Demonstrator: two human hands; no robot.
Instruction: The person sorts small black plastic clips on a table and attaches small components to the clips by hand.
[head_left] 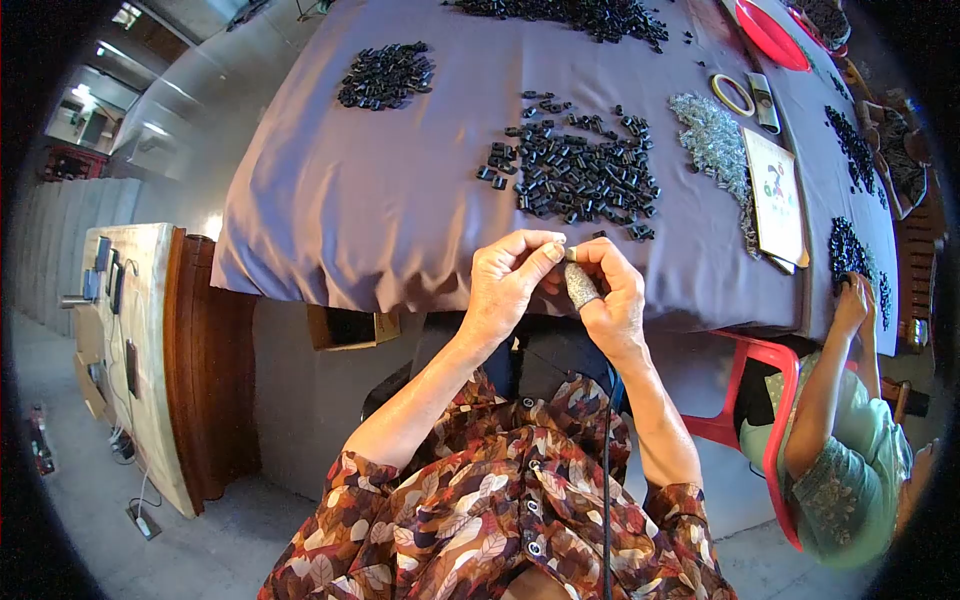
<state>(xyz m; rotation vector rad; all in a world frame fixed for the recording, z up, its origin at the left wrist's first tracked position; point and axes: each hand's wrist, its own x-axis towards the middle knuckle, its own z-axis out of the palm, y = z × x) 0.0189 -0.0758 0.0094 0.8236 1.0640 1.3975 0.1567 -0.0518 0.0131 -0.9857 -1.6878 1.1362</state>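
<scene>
My left hand (505, 280) and my right hand (618, 295) meet at the near edge of the cloth-covered table (420, 200). Thumb and forefinger of each hand are pinched together, with the fingertips almost touching. Whatever is between them is too small and too hidden to name. A grey speckled cover (580, 285) wraps my right thumb. Just beyond my fingers lies a spread pile of small black plastic pieces (590, 175). To its right is a heap of small clear pieces (712, 135).
More black pieces form a heap (387, 76) at the far left. A tape roll (733, 95) and a printed booklet (776, 195) lie on the right. A co-worker (840, 450) handles black pieces beside a red chair (780, 430). A marble-topped cabinet (150, 350) stands left.
</scene>
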